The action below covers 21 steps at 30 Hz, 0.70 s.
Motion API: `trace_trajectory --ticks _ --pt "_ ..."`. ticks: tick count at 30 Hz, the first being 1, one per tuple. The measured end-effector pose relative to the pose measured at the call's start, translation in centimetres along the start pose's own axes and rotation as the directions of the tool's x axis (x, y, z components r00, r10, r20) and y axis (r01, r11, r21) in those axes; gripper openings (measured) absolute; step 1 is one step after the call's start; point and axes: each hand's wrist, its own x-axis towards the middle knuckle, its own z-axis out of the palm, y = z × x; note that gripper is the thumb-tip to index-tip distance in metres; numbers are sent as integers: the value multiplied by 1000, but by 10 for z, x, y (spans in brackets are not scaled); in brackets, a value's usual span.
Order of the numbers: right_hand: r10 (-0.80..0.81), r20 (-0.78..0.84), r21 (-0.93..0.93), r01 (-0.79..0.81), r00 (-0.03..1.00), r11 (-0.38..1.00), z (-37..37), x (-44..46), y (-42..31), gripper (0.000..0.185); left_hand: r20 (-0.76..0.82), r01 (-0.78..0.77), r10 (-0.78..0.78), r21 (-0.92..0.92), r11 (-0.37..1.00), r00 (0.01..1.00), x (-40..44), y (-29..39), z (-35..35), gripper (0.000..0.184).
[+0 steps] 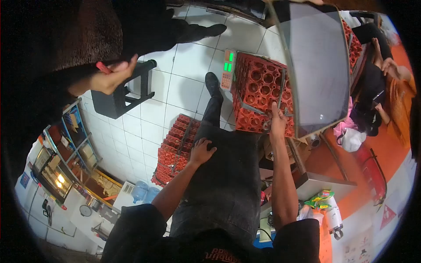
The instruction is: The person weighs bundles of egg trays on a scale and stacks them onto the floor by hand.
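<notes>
My right hand (277, 121) is at the near edge of a bundle of red egg trays (258, 81). Its fingers appear closed round the grey strap (255, 109) that ties the bundle, though the grip is partly hidden. My left hand (202, 151) lies on my thigh, fingers apart, holding nothing. Beside the bundle's far left corner stands a digital scale (228, 70) with lit green figures. A second strapped stack of red egg trays (176, 147) sits on the tiled floor, left of my leg.
A tinted glass panel (318, 70) rises close to my right hand. Another person's hand (112, 79) holds a small red object above a black stool (125, 90). People sit at the far right. Shelves (74, 131) and blue water bottles (141, 191) are at left.
</notes>
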Motion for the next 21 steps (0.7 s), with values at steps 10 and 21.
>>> trace_trajectory --ticks 10,21 --pt "-131 26 82 128 991 988 23 2 7 20 -187 -128 165 193 973 969 -4 24 -16 48" --pt "-82 20 134 78 996 988 16 -4 22 23 -160 -110 150 234 966 976 -14 12 -17 53"
